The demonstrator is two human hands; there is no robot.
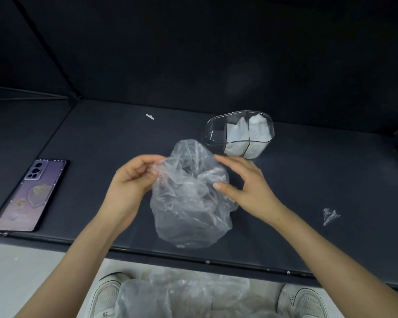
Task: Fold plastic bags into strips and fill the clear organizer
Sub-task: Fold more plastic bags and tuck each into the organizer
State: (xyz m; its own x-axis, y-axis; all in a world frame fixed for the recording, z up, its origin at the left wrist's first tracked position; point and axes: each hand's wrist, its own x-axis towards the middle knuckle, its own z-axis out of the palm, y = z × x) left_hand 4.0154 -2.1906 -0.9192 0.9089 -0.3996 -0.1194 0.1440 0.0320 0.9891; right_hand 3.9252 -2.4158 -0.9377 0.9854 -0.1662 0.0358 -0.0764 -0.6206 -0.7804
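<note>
Bag (189,203) is found at the counter's (101,134) front edge, organizer (216,134) set just behind it, phone (30,196) laid at the left edge.

Colourless translucent plastic bag (189,203) between the fingers; clear organizer (216,134) beyond the fingertips of the right hand (246,182), holding white folded bags (246,136); lilac phone (30,196) with pale heart motifs, left of the fingers of the left hand (131,182); black table (308,180).
</note>
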